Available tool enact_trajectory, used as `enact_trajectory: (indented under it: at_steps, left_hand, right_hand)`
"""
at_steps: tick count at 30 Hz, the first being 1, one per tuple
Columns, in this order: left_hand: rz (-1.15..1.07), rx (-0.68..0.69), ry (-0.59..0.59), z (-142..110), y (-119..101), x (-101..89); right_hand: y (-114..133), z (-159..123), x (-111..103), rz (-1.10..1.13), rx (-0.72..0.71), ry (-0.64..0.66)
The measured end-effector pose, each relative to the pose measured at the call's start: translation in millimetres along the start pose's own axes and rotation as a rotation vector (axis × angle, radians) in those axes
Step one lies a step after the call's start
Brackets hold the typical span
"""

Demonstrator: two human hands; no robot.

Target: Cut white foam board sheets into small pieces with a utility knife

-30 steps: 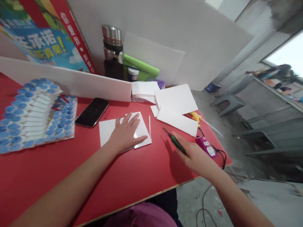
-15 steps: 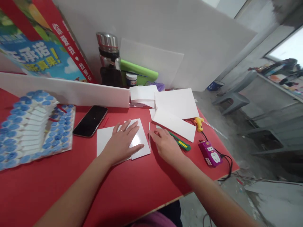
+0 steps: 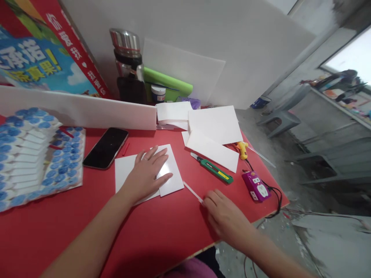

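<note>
Two white boards [image 3: 171,184] lay left of the green cutter [image 3: 216,170], under the left hand [image 3: 146,172], its fingers spread open. On the cutter's near side, the right hand [image 3: 224,214] had closed fingers — gripping one end of a thin white strip [image 3: 192,192].

Red tabletop [image 3: 156,231], pale front edge. Directly on it, left to right: blue-dotted model [image 3: 17,154]; phone [image 3: 106,148], face up, screen dark; red stick [image 3: 125,149], just beside phone; white sheets [image 3: 174,181], overlapping; green cutter [image 3: 216,170], blade out, just beside white boards [image 3: 215,124], these also overlapping; yellow glue gun [image 3: 242,150]; purple socket [image 3: 256,187], near right edge.
</note>
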State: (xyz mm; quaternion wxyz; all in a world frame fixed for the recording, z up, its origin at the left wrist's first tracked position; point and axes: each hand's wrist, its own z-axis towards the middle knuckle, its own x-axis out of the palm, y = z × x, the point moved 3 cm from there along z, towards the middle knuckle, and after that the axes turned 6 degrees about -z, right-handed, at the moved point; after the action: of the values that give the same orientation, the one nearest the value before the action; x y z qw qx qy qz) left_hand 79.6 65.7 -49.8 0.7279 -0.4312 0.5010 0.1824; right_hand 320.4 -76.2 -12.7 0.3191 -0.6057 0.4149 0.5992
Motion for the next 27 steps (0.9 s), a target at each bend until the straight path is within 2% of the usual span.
enact_trajectory:
  at_steps: [2,4,9,11,13,15,17,18,20,22,24,25,27]
  left_hand:
    - [0.0,0.004,-0.001,0,1,0.8]
    - [-0.001,0.009,-0.006,1,2,2.1]
    - [0.022,0.015,-0.027,0,-2,-0.1]
    - [0.041,0.059,-0.046,-2,-10,-4.7]
    - [0.055,0.137,-0.039,-6,-19,-7.8]
    - [0.071,0.194,0.008,-11,-26,-6.6]
    - [0.088,0.187,0.069,-15,-26,-1.8]
    - [0.093,0.168,0.094,-16,-25,0.9]
    - [0.096,0.142,0.127,-17,-22,4.6]
    - [0.089,0.143,0.133,-16,-20,4.3]
    - [0.066,0.16,0.114,-15,-20,0.4]
    - [0.049,0.167,0.096,-15,-21,-2.1]
    - [0.002,0.181,0.041,-18,-22,-6.6]
  right_hand:
    - [-4,-21,-7,-0.026,0.028,0.052]
    - [-8,-26,-12,-0.02,0.073,0.049]
    - [-5,15,-5,0.06,0.141,-0.118]
    - [1,26,4,0.078,0.108,-0.074]
    - [6,15,14,0.099,0.065,0.013]
    - [6,-20,21,0.128,0.024,0.091]
    - [0,-74,28,0.163,-0.048,0.169]
    - [-6,-104,29,0.157,-0.041,0.168]
    - [-22,-157,29,0.129,0.052,0.148]
    - [-34,-187,25,0.144,0.181,0.12]
    - [-37,-181,16,0.195,0.312,0.018]
    - [-35,-165,10,0.237,0.38,-0.092]
    - [-25,-115,1,0.431,0.438,-0.266]
